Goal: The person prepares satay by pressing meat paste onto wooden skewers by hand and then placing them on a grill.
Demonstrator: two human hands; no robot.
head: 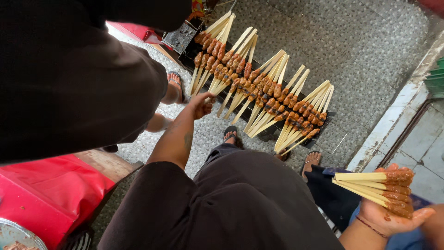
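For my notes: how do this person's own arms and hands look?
Left hand: bare forearm with a small dark tattoo, and a short dark brown sleeve above. Right hand: thin reddish cord bracelet at the wrist, brown sauce smears on the palm.

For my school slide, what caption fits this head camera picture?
Left hand grips skewers on the long grill; right hand holds a bundle of raw skewers.
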